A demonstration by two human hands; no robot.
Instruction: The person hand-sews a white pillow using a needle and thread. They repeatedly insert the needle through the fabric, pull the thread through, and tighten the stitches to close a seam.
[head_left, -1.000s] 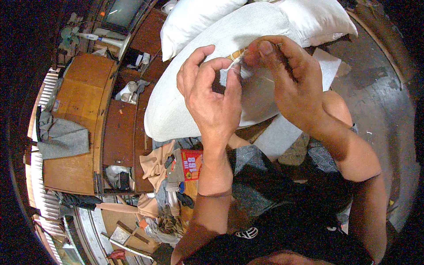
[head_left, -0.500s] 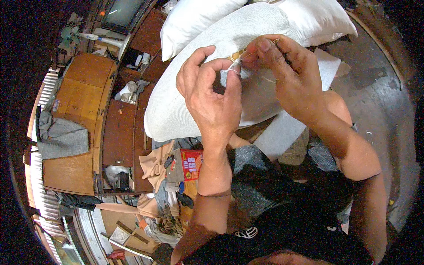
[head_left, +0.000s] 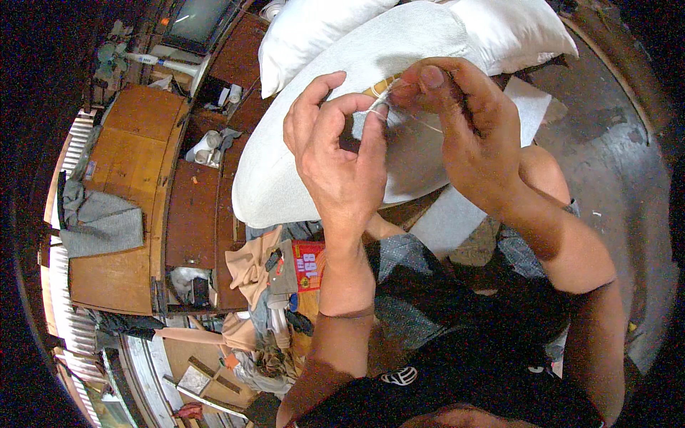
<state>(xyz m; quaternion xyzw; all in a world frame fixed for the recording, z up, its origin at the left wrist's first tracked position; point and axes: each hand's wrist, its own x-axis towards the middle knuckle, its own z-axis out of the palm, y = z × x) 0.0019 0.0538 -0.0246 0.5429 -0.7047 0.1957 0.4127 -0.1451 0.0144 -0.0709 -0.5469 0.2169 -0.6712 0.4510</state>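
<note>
A large stuffed cushion (head_left: 270,171) in pale grey-white knit cloth lies in front of me, across my knees. Both hands are raised over it. My left hand (head_left: 339,164) pinches white thread (head_left: 379,107) between thumb and forefinger, its other fingers curled loosely. Close to its right, my right hand (head_left: 481,135) is closed in a pinch on the same thread, one strand trailing below the fingers. Whether a needle is in that pinch, I cannot tell. Behind the fingertips shows a yellowish strip (head_left: 376,88), partly hidden.
White pillows (head_left: 510,36) lie beyond the cushion. On the left stands a wooden cabinet (head_left: 128,171) with a grey cloth (head_left: 103,221) over it and a fan (head_left: 153,60) nearby. Clothes (head_left: 250,267) and a red packet (head_left: 307,266) are heaped by my left arm. Dark floor (head_left: 606,178) stretches to the right.
My right hand has turned slightly, its fingertips drawn closer to the left ones at the thread. My left hand has shifted barely to the left.
</note>
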